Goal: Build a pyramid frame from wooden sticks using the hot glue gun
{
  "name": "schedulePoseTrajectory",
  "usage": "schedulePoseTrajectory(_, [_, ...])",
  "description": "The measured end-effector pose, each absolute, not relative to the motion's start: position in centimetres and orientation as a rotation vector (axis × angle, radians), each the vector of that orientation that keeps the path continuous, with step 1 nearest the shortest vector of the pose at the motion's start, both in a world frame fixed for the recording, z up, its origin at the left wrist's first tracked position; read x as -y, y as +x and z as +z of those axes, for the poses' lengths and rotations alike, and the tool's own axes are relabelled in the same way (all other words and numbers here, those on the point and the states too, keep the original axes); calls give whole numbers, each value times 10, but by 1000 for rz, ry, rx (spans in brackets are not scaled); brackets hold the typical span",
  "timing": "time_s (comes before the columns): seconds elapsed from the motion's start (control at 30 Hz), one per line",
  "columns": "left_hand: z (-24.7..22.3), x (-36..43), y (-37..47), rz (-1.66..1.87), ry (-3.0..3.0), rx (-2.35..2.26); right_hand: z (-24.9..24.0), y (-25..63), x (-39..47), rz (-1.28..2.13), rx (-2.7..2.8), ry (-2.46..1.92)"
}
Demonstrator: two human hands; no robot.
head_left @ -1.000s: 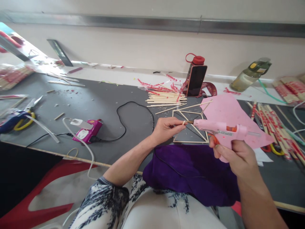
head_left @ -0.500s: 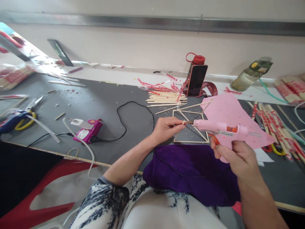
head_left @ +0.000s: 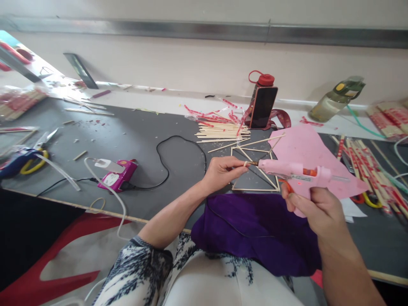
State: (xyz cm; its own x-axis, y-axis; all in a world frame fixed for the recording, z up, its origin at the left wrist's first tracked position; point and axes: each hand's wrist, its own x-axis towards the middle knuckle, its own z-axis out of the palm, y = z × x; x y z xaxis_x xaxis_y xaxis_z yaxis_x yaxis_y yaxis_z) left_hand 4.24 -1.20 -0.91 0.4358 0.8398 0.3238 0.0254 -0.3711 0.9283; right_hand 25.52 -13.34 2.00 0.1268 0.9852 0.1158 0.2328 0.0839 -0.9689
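My right hand (head_left: 327,210) is wrapped round the handle of a pink hot glue gun (head_left: 282,168), its orange trigger under my fingers. The gun points left, its nozzle right at the fingertips of my left hand (head_left: 221,173). Those fingertips pinch a thin wooden stick (head_left: 245,163); only its pale end shows, touching or nearly touching the nozzle. Below both hands, a frame of glued sticks (head_left: 255,189) lies on the grey table, partly covered by my left hand and the gun.
Loose sticks (head_left: 219,132) are piled behind the frame, before a phone (head_left: 264,107) leaning on a bottle. A pink sheet (head_left: 306,142) lies at the right near wrapped sticks (head_left: 366,170). The black cord (head_left: 159,159) runs from a purple power adapter (head_left: 123,176). Purple cloth (head_left: 255,229) covers my lap.
Almost nothing differs. The glue gun's nozzle has shifted very slightly left at the stick end; both hands keep their hold.
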Motion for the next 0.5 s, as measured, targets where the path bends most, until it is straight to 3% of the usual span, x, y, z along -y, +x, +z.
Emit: schedulePoseTrajectory(0.5, [-10, 11, 41, 1073, 1773, -741, 17, 257, 133, 907, 1321, -1354])
